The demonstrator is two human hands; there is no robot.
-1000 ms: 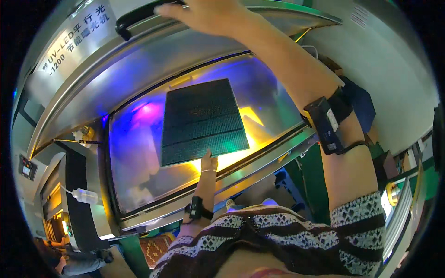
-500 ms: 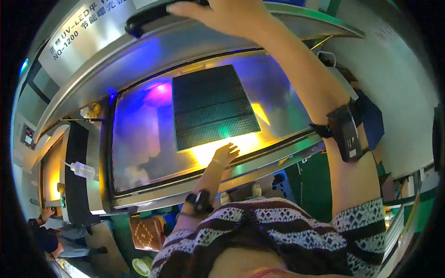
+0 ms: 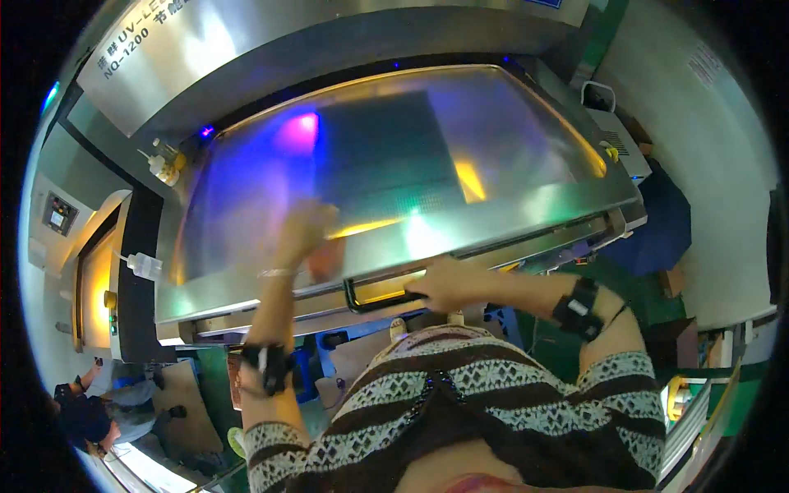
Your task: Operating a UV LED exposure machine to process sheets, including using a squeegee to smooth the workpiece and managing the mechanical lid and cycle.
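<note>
A wide metal-framed lid [image 3: 526,222] with a see-through middle lies lowered over the bed of a machine. Through it a dark gridded panel [image 3: 378,156] shows, dimmed, with yellow light along its front edge. My right hand [image 3: 456,283] is at the front, its fingers closed around the right part of a black handle [image 3: 352,297] on the lid. Smeared by motion, my left hand [image 3: 304,234] is over the lid's left front, near the panel's lower left corner. Its fingers cannot be made out, nor whether it touches the surface.
Small bottles [image 3: 164,168] stand beyond the lid's left side, and a white squeeze bottle [image 3: 145,265] is nearer. Another machine [image 3: 99,287] glows yellow at the left, with a person [image 3: 107,411] below it. A dark blue umbrella-like thing [image 3: 657,218] is at the right.
The lid has come down from raised to lying over the panel. My right hand has moved with the handle from the top to the front edge. My left hand has shifted left and up.
</note>
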